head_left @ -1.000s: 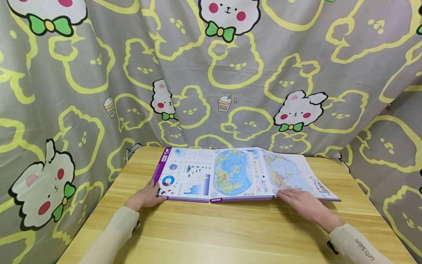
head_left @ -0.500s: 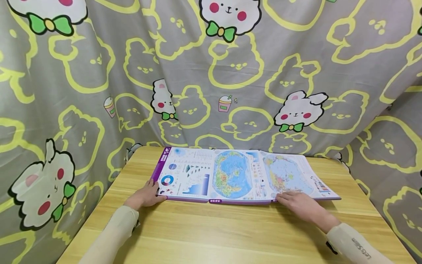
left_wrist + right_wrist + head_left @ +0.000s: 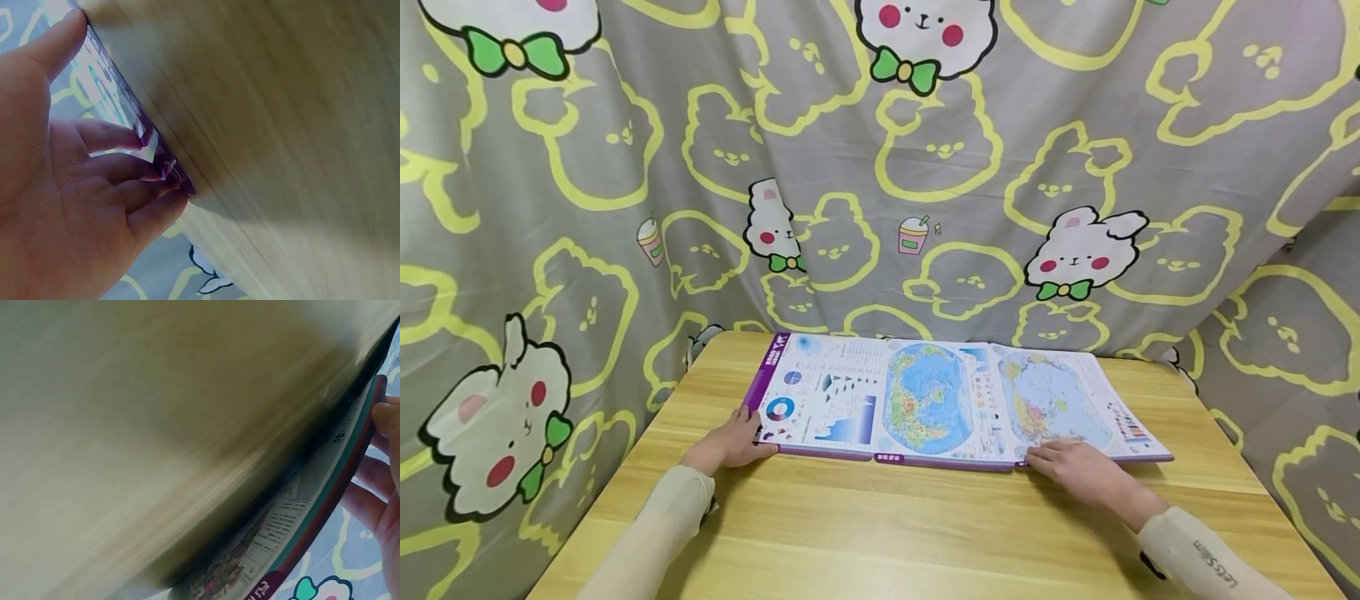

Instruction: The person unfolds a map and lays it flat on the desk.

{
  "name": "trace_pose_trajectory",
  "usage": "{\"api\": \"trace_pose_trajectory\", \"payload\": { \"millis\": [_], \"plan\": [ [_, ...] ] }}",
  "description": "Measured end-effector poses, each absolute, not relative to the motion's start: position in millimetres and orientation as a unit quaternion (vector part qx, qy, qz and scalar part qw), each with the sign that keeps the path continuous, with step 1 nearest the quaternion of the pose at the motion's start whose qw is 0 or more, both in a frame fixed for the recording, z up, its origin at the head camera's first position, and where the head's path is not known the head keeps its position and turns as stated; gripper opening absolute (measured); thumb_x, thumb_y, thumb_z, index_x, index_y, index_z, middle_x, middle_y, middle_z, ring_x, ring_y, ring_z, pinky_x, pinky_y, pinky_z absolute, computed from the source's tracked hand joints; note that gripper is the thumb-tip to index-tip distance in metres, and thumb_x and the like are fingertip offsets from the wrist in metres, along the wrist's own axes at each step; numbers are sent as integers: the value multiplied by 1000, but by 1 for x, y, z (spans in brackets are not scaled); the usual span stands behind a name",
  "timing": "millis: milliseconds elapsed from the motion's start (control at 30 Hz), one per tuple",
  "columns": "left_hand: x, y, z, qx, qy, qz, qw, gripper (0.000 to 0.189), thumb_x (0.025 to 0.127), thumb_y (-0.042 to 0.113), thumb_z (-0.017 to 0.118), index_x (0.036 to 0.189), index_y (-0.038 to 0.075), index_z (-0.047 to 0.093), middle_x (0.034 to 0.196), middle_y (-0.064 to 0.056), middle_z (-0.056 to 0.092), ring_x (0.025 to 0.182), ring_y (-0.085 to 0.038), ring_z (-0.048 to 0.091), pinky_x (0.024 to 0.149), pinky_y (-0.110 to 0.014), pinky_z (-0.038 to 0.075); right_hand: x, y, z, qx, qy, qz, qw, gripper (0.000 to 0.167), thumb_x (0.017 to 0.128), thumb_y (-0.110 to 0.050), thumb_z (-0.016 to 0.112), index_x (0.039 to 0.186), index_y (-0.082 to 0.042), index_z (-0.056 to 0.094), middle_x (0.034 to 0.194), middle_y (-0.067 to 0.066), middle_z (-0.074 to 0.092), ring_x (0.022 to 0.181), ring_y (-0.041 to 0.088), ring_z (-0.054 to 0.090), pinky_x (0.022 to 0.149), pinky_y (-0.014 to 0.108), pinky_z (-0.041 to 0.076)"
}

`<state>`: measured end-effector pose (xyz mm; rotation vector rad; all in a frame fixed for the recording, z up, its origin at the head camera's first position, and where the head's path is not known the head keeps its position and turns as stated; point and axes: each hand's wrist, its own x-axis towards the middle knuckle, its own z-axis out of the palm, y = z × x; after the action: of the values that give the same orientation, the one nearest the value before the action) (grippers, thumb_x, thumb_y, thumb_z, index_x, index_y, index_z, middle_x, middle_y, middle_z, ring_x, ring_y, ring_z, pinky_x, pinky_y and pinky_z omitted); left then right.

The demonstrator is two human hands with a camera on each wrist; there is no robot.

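A fold-out world map with purple borders lies opened across the far part of the table in three panels. Charts fill its left panel; maps cover the middle and right ones. At its near left corner, my left hand rests with spread fingers, fingertips on the purple border and thumb at the near edge. My right hand grips the near edge of the right panel, fingers over the top. The right wrist view shows the thumb at that edge and the printed underside, raised off the wood.
The wooden table runs toward me in front of the map. A grey curtain with yellow outlines and white rabbits hangs close behind it and along both sides.
My right hand has drawn slightly left and toward me, and the fold between the middle and right panels has come nearer with it. The left hand has stayed almost still.
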<state>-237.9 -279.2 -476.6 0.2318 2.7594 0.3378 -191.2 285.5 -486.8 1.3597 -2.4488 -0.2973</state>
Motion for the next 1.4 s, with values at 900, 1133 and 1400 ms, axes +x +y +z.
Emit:
{"api": "trace_pose_trajectory", "payload": {
  "millis": [900, 1133, 1400],
  "plan": [
    [-238, -279, -478, 76, 974, 122, 178, 92, 89, 51, 58, 142, -16, 22, 146, -40, 8, 135, -52, 11, 106, -62, 19, -193, 285, -498, 483, -857, -86, 158, 36, 78, -2, 59, 112, -11, 70, 106, 10, 65, 91, 28, 64, 75, 43, 54],
    [-239, -280, -480, 69, 973, 126, 179, 95, 88, 54, 58, 142, -15, 22, 147, -39, 7, 135, -52, 11, 105, -63, 20, -193, 285, -498, 484, -856, -78, 162, 39, 74, 0, 61, 110, -12, 71, 108, 12, 65, 93, 29, 63, 75, 44, 54],
    [-240, -280, -481, 71, 974, 122, 178, 95, 88, 54, 58, 142, -15, 22, 147, -40, 7, 135, -52, 11, 105, -63, 20, -190, 284, -494, 467, -872, -66, 133, 39, 75, 1, 63, 112, -9, 70, 113, 15, 64, 99, 33, 62, 80, 47, 52]
  ]
}}
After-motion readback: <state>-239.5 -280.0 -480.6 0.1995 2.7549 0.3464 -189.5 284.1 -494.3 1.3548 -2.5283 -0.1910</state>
